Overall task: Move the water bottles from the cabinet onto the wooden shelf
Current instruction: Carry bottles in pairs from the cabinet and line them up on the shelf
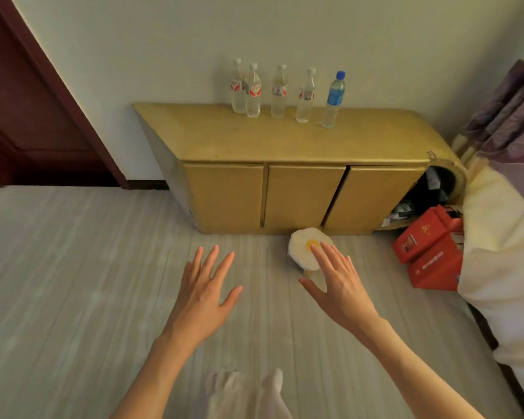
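- Nearest in, both palms face down over the pale striped floor [73, 267]: left hand [204, 293] at 6 o'clock, fingers spread wide, holding nothing.
- Right hand [338, 287] just toward 5 o'clock, equally splayed and empty, fingertips overlapping a small egg-patterned stool [303, 247].
- Red boxes [427, 249] sit out at 3 o'clock.
- Beyond, the yellow cabinet [285, 140], doors shut.
- Farthest, at 12 o'clock, five water bottles [280, 92] stand upright along its top by the wall.
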Demonstrator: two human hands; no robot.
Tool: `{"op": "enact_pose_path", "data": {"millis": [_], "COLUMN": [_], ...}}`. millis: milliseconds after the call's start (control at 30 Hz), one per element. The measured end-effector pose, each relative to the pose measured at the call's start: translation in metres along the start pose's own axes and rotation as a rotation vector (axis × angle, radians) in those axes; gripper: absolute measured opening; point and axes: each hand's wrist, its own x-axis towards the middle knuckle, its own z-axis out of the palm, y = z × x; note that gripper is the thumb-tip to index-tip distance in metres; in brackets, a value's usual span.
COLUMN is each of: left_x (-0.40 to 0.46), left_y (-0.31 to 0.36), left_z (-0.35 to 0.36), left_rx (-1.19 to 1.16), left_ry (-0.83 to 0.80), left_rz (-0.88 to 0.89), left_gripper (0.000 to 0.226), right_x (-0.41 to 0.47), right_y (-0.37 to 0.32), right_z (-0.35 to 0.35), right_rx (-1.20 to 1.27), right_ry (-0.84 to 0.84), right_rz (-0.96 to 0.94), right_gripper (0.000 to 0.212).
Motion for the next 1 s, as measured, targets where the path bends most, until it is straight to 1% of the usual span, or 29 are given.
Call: {"op": "enact_pose_path", "data": {"millis": [67, 133, 200, 400, 500, 733, 1000], "left_x": [0.038, 0.079, 0.126, 0.277, 0.345, 0.475, 0.649], "left_y": [-0.013, -0.027, -0.043, -0.084, -0.098, -0.107, -0.096], "left_z": [-0.002, -0.006, -0.011, -0.051, -0.069, -0.072, -0.078], "left_rx": [0.01, 0.013, -0.008, 0.002, 0.01, 0.024, 0.023], "left_ry": [-0.013, -0.039, -0.029, -0.022, -0.012, -0.033, -0.018], "left_rz": [-0.007, -0.006, 0.013, 0.085, 0.098, 0.139, 0.092], "left_gripper": [0.091, 0.091, 0.09, 0.067, 0.062, 0.061, 0.059], "right_x": [0.043, 0.088, 0.134, 0.271, 0.333, 0.454, 0.649], "right_y": [0.002, 0.003, 0.005, 0.001, -0.002, 0.019, 0.075], "right_z": [0.001, 0.001, 0.003, -0.01, -0.022, -0.038, -0.069], "right_rx": [0.008, 0.014, 0.017, 0.035, 0.034, 0.045, 0.127], "right_ry": [-0.001, -0.006, 0.003, 0.039, 0.073, 0.061, 0.077], "right_rz": [-0.01, 0.001, 0.018, 0.076, 0.088, 0.097, 0.062], "right_gripper": [0.067, 0.067, 0.067, 0.068, 0.066, 0.065, 0.061]}}
